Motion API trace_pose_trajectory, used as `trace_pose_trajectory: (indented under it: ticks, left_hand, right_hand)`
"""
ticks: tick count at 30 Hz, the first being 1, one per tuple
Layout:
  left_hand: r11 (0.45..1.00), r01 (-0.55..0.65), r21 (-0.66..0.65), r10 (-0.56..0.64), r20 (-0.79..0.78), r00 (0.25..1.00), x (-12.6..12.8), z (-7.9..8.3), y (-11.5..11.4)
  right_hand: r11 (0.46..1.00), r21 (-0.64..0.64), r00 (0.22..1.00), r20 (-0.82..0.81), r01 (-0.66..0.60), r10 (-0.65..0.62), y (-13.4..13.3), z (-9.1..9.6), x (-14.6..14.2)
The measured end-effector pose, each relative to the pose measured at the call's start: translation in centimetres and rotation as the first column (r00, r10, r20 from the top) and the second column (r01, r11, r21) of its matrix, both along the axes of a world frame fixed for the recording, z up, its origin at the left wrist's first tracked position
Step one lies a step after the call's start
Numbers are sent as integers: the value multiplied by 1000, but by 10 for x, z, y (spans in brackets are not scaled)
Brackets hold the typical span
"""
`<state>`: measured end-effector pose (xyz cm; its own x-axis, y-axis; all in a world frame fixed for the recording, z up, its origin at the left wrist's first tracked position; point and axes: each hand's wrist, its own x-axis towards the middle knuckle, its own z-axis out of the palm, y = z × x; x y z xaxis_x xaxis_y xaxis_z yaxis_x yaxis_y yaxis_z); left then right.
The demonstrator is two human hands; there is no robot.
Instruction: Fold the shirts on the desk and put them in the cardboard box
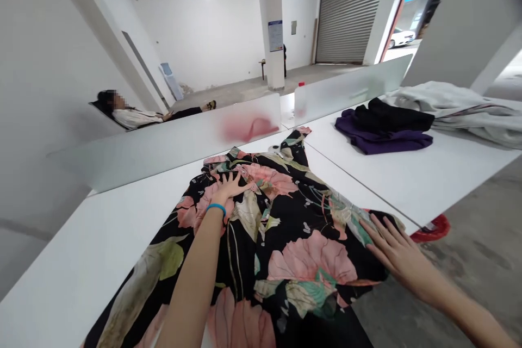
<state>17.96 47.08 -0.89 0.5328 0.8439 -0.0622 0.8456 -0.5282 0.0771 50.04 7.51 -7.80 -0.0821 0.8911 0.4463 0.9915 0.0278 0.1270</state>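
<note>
A black garment with large pink flowers and green leaves [312, 258] is spread across the white table [53, 261], its lower part reaching over the near edge. My left hand [229, 187], with a blue band at the wrist, lies with fingers spread on the upper left of the cloth, near the collar. On the right side, my right hand [385, 242] rests flat with fingers stretched out over the garment's edge. Neither hand grips the fabric. A small white round item [274, 149] sits just beyond the garment, partly covered by it.
Frosted dividers [183, 138] run along the table's far side. Folded purple cloth [379, 138], black cloth [393, 115] and a pale grey garment [460, 106] lie at right. A red bag [434, 228] hangs below the table edge. A person [138, 117] reclines beyond the divider.
</note>
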Motion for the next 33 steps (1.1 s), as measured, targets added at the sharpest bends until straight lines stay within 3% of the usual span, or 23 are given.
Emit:
trace_pose_trajectory:
  ticks: [3, 7, 10, 12, 15, 18, 22, 25, 28, 30, 33]
  left_hand:
    - [998, 13, 68, -17, 52, 999, 5, -1, 10]
    - [964, 39, 262, -78, 140, 987, 0, 1, 0]
    - [918, 88, 387, -156, 149, 977, -4, 5, -21]
    - [894, 143, 424, -210, 115, 971, -6, 7, -41]
    - [873, 235, 428, -279, 41, 960, -9, 13, -82]
    - [857, 323, 402, -333, -47, 942, -20, 25, -138]
    - [855, 395, 336, -365, -151, 919, -47, 47, -218]
    - [900, 324, 291, -312, -87, 946, -62, 52, -270]
    - [944, 226, 239, -258, 110, 960, -59, 40, -312]
    - [952, 197, 234, -252, 232, 940, -48, 23, -334]
    - [931, 161, 327, -262, 292, 920, -29, -7, -355]
  right_hand:
    - [993, 20, 993, -22, 112, -112, -24, -6, -22]
    - [974, 61, 974, -60, 220, -217, -38, -3, -39]
    - [966, 132, 966, -170, 220, -197, -30, 23, -53]
    - [974, 175, 950, -300, 143, -85, -16, 48, -73]
    - [984, 112, 867, -466, -142, 178, 12, 79, -118]
    - [929, 2, 814, -481, -370, 325, 43, 86, -165]
    - [935, -57, 844, -452, -351, 289, 73, 66, -199]
    - [949, -73, 817, -532, -307, 223, 82, 57, -200]
    - [959, -8, 655, -732, -284, 188, 78, 61, -187]
    - [977, 51, 471, -870, -207, 145, 71, 65, -174]
    - [995, 98, 174, -980, -9, 98, 59, 63, -155]
